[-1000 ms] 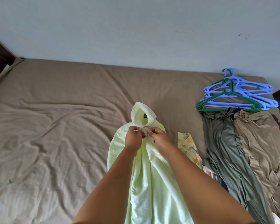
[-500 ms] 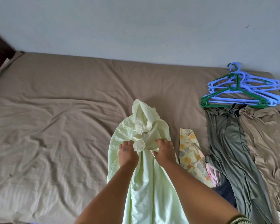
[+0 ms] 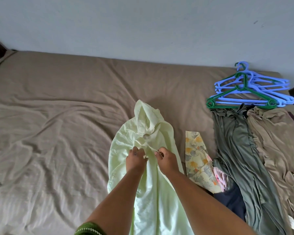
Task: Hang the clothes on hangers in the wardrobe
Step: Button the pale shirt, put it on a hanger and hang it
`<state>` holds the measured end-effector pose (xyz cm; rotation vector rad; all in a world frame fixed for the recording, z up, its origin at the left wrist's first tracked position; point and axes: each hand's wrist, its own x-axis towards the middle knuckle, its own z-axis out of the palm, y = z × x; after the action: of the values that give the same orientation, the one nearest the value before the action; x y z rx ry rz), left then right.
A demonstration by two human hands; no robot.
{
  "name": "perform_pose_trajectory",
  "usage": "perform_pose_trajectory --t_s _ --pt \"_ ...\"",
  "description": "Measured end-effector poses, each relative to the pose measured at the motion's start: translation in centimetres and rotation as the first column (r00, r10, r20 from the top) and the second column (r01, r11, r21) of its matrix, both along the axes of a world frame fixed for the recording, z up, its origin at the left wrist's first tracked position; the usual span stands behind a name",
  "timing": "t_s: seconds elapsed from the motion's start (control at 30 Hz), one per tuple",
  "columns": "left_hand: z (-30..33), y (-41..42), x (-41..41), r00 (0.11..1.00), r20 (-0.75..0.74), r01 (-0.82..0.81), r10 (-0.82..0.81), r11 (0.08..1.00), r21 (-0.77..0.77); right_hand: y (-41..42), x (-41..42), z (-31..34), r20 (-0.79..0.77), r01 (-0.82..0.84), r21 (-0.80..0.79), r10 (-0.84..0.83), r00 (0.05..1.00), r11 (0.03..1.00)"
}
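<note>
A pale green shirt (image 3: 148,184) lies lengthwise on the brown bed, collar pointing away from me, its top button (image 3: 146,136) fastened. My left hand (image 3: 135,157) and my right hand (image 3: 166,158) sit side by side on the shirt's front just below that button. Both pinch the fabric edges of the placket between curled fingers and thumb. A stack of plastic hangers (image 3: 249,89), one green on several blue, lies at the far right of the bed.
The bed sheet (image 3: 58,133) is wrinkled brown. Right of the shirt lie a floral garment (image 3: 197,158), a long olive garment (image 3: 236,158), a tan one (image 3: 275,145) and dark fabric (image 3: 232,200). A pale wall (image 3: 143,28) runs behind the bed.
The top button went from being worked at to fastened. Both hands slid down the shirt front toward me and now pinch the placket below it.
</note>
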<state>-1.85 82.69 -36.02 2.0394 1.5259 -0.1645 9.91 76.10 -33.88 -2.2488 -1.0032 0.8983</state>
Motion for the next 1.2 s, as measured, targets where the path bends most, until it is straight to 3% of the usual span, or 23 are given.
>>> perform_pose_trajectory --t_s 0.1,0.2,0.33,0.5,0.57,0.7,0.9,1.0,1.1,1.2 --pt "0.0 0.0 0.4 0.998 -0.056 0.003 -0.005 0.999 -0.051 -0.2 0.1 0.3 -0.029 0.114 0.024 -0.113 0.993 0.993" --pt "-0.1 0.2 0.7 0.997 -0.020 -0.073 0.074 0.997 0.027 -0.7 0.5 0.5 -0.031 0.156 0.056 -0.155 0.987 0.986" --pt "1.0 -0.4 0.7 0.946 0.232 -0.232 0.228 0.973 -0.008 -1.7 0.7 1.4 -0.120 0.205 0.036 -0.199 0.973 0.978" --pt "5.9 -2.5 1.4 0.791 0.451 -0.364 0.414 0.910 -0.196 -2.0 -0.4 5.2 -0.175 0.240 0.038 -0.230 0.957 0.970" --pt "7.9 -2.8 1.7 0.719 0.467 -0.426 0.515 0.857 -0.288 -1.9 -0.9 6.6 -0.230 0.280 0.035 -0.265 0.937 0.959" --pt "10.5 -3.3 1.7 0.495 0.482 -0.508 0.723 0.690 -0.515 -1.6 -1.2 8.5 -0.314 0.352 0.014 -0.330 0.890 0.936" --pt "11.1 -3.9 1.2 0.378 0.457 -0.595 0.805 0.590 -0.546 -1.4 -0.9 9.9 -0.326 0.374 0.011 -0.350 0.878 0.927" --pt "11.2 -4.0 1.8 0.379 0.434 -0.594 0.818 0.574 -0.564 -1.6 -1.2 10.0 -0.302 0.338 0.038 -0.311 0.901 0.940" --pt "11.5 -4.1 2.5 0.440 0.415 -0.610 0.796 0.605 -0.512 -1.3 -1.3 9.6 -0.279 0.300 0.075 -0.269 0.922 0.951" --pt "11.6 -3.8 2.9 0.337 0.387 -0.606 0.858 0.513 -0.608 -1.0 -1.3 8.8 -0.199 0.243 0.088 -0.222 0.954 0.966"
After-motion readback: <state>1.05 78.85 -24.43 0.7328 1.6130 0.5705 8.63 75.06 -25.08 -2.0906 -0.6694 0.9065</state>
